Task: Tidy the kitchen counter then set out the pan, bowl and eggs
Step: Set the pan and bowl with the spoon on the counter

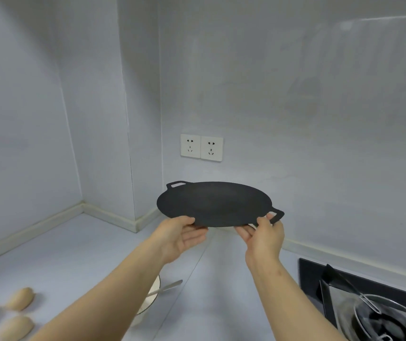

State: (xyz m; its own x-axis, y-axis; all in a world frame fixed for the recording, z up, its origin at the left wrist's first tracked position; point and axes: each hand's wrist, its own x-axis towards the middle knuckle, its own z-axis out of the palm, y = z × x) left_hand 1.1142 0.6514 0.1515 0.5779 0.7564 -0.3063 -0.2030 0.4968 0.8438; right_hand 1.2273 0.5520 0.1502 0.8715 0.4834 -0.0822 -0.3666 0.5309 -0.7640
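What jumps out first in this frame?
A flat black pan with two loop handles, held in mid-air at centre frame: the left hand grips its near rim, and the right hand pinches it by the right handle. Behind it is a pair of white wall sockets. Tan eggs lie on the counter at lower left, and a gas hob sits at lower right.

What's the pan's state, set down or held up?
Held up, off the counter. Left hand and right hand grip the pan by its near rim, fingers underneath.
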